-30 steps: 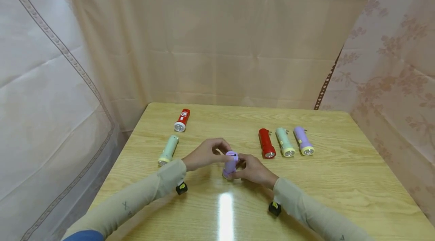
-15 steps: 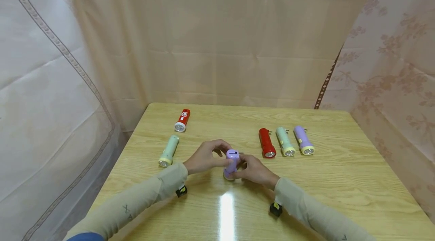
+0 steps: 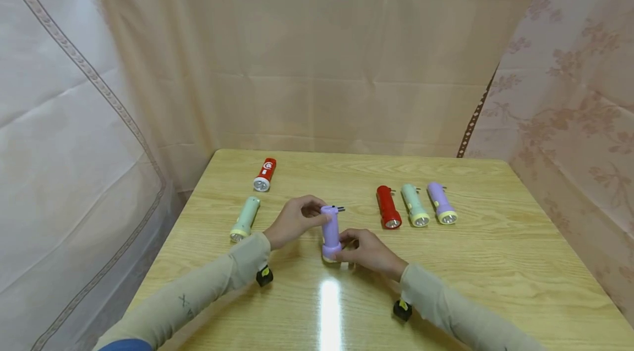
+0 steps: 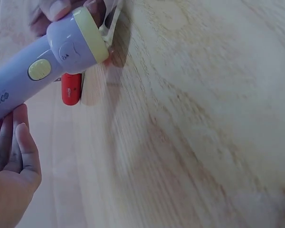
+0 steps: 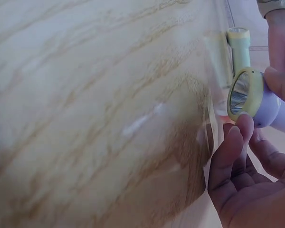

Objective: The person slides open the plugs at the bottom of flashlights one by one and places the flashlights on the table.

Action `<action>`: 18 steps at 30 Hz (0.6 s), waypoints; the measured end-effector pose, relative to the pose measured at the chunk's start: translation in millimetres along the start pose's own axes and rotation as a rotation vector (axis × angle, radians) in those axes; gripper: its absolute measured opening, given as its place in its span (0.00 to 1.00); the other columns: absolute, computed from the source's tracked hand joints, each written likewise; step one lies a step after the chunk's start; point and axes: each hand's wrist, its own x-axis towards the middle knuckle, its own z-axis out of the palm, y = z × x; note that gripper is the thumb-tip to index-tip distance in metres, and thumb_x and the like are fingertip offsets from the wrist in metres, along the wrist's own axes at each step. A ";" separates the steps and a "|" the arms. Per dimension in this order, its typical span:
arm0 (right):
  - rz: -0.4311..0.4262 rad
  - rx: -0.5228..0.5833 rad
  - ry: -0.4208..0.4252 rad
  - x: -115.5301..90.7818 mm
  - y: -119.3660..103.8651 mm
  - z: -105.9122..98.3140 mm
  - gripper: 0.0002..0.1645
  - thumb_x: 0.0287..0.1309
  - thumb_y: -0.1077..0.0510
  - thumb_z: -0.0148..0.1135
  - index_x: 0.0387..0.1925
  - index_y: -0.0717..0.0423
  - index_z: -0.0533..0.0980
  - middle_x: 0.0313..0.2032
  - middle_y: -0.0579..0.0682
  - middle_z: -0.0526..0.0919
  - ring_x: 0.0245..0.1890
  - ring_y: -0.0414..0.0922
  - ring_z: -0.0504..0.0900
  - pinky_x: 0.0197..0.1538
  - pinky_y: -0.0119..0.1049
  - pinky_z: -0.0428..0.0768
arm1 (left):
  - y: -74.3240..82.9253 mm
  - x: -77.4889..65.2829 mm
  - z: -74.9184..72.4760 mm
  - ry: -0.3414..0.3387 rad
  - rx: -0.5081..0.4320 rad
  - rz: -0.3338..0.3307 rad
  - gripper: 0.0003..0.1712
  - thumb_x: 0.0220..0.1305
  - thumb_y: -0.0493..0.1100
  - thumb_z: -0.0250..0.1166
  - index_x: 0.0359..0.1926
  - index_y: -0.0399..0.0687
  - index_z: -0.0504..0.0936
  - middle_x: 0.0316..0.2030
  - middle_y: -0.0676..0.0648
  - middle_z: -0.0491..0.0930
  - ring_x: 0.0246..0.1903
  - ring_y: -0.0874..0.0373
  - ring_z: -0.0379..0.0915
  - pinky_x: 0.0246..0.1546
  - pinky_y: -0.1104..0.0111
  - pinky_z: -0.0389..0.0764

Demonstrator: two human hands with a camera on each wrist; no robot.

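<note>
A purple flashlight [image 3: 330,234] with a pale yellow head rim stands nearly upright above the table, lens end down. Two metal prongs stick out to the right at its upper end. My left hand [image 3: 295,221] grips that upper end between thumb and fingers. Lower down, my right hand [image 3: 369,252] pinches the wide head; in the right wrist view its thumb and fingertips lie around the yellow rim [image 5: 260,95]. A yellow switch button [image 4: 39,69] shows on the barrel in the left wrist view.
On the wooden table [image 3: 475,279], a red flashlight [image 3: 388,207], a green one [image 3: 415,206] and a purple one [image 3: 442,203] lie in a row at right. To the left lie a green flashlight [image 3: 245,219] and a red-and-white one [image 3: 264,175]. Curtains hang around.
The purple flashlight has tipped more upright, its pronged end rising and shifting slightly left with my left hand. My right hand stays near the head, with more of the barrel now showing.
</note>
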 end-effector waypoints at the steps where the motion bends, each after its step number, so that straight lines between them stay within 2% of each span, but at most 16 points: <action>1: -0.005 -0.004 0.000 -0.3 -0.7 0.4 0.26 0.60 0.47 0.76 0.54 0.58 0.81 0.43 0.50 0.84 0.41 0.48 0.79 0.40 0.38 0.79 | -1.7 0.6 -0.6 0.007 -0.010 -0.014 0.21 0.64 0.55 0.75 0.52 0.50 0.84 0.45 0.51 0.85 0.45 0.55 0.82 0.48 0.62 0.83; 9: -0.006 -0.025 0.003 -1.7 -4.0 4.0 0.25 0.59 0.49 0.76 0.53 0.59 0.82 0.40 0.48 0.86 0.39 0.44 0.80 0.39 0.34 0.79 | -7.1 1.6 -1.7 0.022 -0.051 -0.083 0.22 0.62 0.56 0.76 0.51 0.50 0.85 0.45 0.50 0.85 0.45 0.54 0.83 0.49 0.61 0.84; 18: 0.045 0.007 0.031 -1.1 -2.5 7.4 0.28 0.56 0.50 0.78 0.52 0.62 0.81 0.39 0.49 0.86 0.35 0.43 0.80 0.35 0.33 0.79 | -11.4 2.3 -0.1 0.047 -0.090 -0.116 0.24 0.61 0.57 0.76 0.51 0.49 0.84 0.47 0.49 0.84 0.47 0.54 0.82 0.50 0.60 0.83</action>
